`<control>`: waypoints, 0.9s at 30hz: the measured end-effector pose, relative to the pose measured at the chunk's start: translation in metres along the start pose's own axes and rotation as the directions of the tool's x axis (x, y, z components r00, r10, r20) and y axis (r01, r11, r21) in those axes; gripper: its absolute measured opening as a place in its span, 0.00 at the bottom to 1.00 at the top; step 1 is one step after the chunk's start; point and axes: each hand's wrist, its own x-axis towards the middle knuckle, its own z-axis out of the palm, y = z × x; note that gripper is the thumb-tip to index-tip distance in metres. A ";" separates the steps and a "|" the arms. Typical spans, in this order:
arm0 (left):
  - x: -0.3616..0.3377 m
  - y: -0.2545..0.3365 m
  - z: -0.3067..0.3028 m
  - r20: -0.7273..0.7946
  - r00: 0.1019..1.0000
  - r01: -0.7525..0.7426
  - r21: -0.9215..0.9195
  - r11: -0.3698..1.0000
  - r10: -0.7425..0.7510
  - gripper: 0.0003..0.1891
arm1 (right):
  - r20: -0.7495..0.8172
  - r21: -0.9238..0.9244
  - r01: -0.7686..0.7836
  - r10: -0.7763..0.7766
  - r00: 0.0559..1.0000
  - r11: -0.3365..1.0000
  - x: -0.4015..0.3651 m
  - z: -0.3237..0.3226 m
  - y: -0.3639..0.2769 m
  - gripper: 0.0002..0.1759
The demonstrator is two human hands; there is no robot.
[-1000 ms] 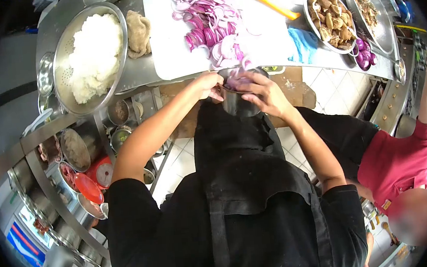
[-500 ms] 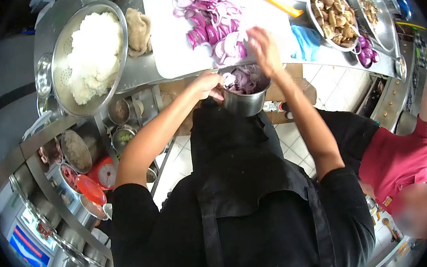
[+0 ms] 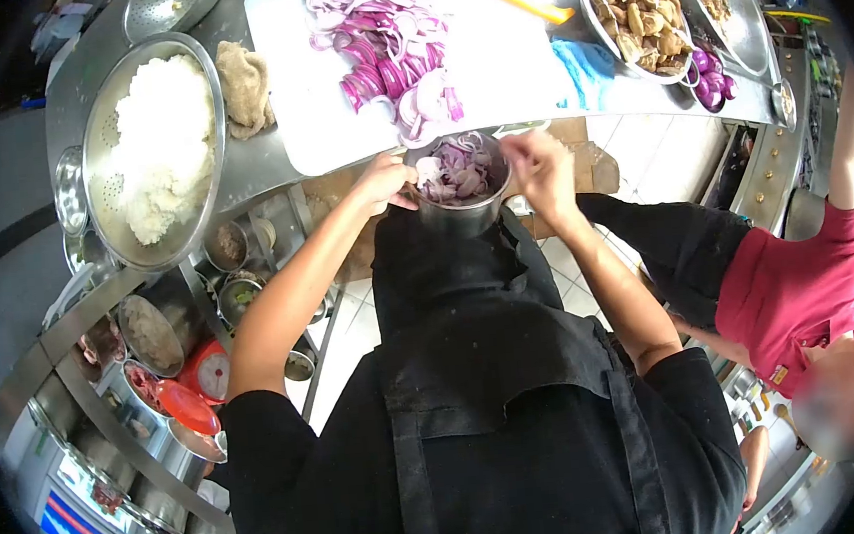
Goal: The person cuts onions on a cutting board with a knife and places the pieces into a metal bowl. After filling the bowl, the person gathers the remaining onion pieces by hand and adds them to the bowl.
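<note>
Sliced red onion (image 3: 462, 171) fills much of a deep metal pot (image 3: 458, 216), which is just off the counter's front edge, in front of my apron. My left hand (image 3: 387, 182) grips the pot's left rim, thumb and fingers closed on it. At the opposite rim is my right hand (image 3: 543, 169), slightly blurred, its fingers curled against the edge. Above the pot, a white cutting board (image 3: 298, 127) bears a large heap of sliced red onion (image 3: 390, 49). A knife with a yellow handle (image 3: 526, 0) lies on the board's far right part.
A colander (image 3: 101, 207) of white shredded food and a brown cloth (image 3: 244, 89) are at left. At right are a blue cloth (image 3: 584, 72), a bowl of mushrooms (image 3: 640, 14) and whole red onions (image 3: 711, 79). A co-worker in a red shirt (image 3: 784, 284) stands close on my right.
My right hand has moved from the onions at the board's edge down to the pot's right rim. My left hand stays on the pot. The whole view has shifted slightly.
</note>
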 end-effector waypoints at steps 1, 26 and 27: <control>0.001 -0.002 -0.001 -0.002 1.000 0.001 0.002 1.000 -0.001 0.15 | -0.032 0.056 -0.144 0.146 0.989 0.988 0.003 0.000 0.008 0.04; -0.030 -0.030 -0.030 -0.260 0.962 -0.041 0.179 0.983 0.087 0.11 | -0.104 0.552 -0.458 0.603 0.791 0.697 -0.001 0.062 0.036 0.11; -0.028 -0.033 -0.034 -0.258 0.962 -0.044 0.168 0.985 0.087 0.11 | -0.104 0.537 -0.477 0.616 0.781 0.695 -0.006 0.062 0.042 0.11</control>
